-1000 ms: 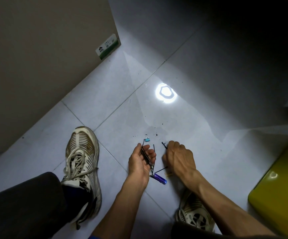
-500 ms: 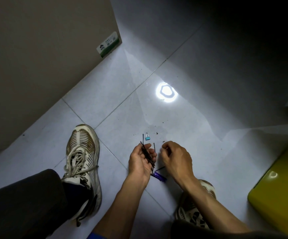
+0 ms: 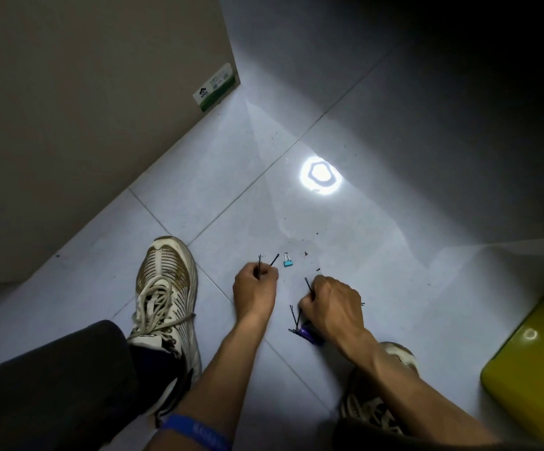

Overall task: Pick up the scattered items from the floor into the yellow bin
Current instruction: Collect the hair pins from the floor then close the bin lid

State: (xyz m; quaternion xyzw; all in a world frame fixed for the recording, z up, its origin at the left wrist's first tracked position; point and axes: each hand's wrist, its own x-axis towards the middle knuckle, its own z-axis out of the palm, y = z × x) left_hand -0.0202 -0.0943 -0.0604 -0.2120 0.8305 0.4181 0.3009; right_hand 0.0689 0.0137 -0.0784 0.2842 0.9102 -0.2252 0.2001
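Two hairpin tips above left hand (image 3: 255,289); purple item (image 3: 309,335) half-hidden under right hand (image 3: 331,309)

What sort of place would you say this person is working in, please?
Probably a dim indoor room or corridor corner, though I cannot say which: glossy pale floor tiles mirror a lamp's reflection, a beige wall or cabinet panel stands left, and a yellow bin sits right.

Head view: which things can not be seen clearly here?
- Yellow bin: cut by right edge, opening unseen.
- Purple item: partly under right hand.
- Hairpins in left hand: count hidden by fingers.
- Far floor: too dark.
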